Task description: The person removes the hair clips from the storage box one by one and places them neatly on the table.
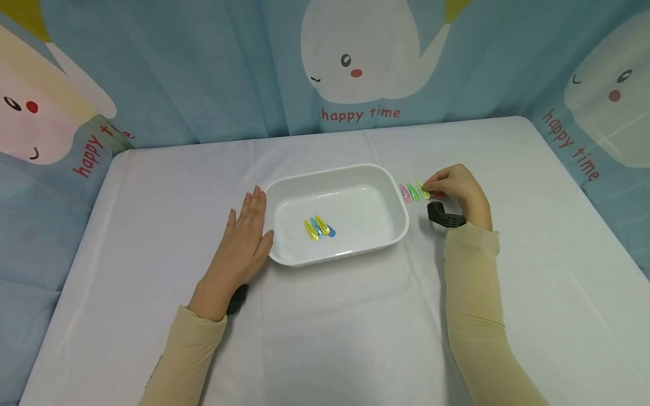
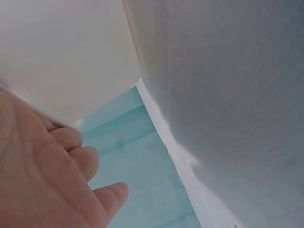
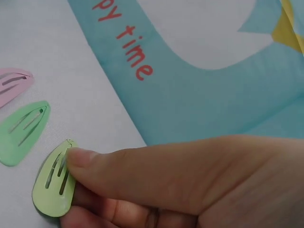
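My right hand (image 1: 456, 185) pinches a yellow-green snap hair clip (image 3: 53, 185) between thumb and fingers, to the right of the white tray (image 1: 350, 254). Beside that clip, a green hair clip (image 1: 413, 192) and a pink hair clip (image 1: 405, 193) lie in a row on the table. My left hand (image 1: 241, 239) rests with straight fingers against the tray's left end, its thumb at the rim. Inside the tray, yellow hair clips (image 1: 311, 230) and blue hair clips (image 1: 332, 231) lie in a small overlapping group.
A white cloth (image 1: 325, 327) covers the table. Behind it hangs a light blue curtain (image 1: 203, 73) printed with whales, which also runs along both sides. A black wrist camera (image 1: 446, 215) is strapped on the right wrist, another black camera (image 1: 237, 299) on the left.
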Demonstrator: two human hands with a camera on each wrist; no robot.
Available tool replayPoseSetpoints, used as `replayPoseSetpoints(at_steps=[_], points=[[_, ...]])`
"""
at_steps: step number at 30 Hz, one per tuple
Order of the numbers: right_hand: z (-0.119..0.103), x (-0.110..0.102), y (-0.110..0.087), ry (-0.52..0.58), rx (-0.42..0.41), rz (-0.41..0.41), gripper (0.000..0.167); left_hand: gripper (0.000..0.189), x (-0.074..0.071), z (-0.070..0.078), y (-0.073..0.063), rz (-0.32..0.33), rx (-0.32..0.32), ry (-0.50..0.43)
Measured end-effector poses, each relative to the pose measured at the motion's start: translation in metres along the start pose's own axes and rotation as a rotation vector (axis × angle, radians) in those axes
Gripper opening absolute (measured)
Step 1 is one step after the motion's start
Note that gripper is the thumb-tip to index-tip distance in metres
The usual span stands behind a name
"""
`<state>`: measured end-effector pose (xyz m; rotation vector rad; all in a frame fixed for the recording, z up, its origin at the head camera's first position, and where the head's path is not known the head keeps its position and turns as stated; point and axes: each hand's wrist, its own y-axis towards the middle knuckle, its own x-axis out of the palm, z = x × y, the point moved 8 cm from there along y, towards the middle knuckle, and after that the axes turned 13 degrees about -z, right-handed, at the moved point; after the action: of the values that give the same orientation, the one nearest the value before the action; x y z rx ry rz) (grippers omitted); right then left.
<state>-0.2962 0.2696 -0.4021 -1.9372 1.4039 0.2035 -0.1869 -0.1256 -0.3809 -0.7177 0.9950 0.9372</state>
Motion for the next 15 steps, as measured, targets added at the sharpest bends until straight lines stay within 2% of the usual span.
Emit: replayPoseSetpoints(at_steps=[15], points=[[-0.0006, -0.0008, 0.0005, -0.037, -0.002, 0.001, 0.028, 0.064, 0.0, 0.0004, -0.0001, 0.003, -0.005, -0.005]])
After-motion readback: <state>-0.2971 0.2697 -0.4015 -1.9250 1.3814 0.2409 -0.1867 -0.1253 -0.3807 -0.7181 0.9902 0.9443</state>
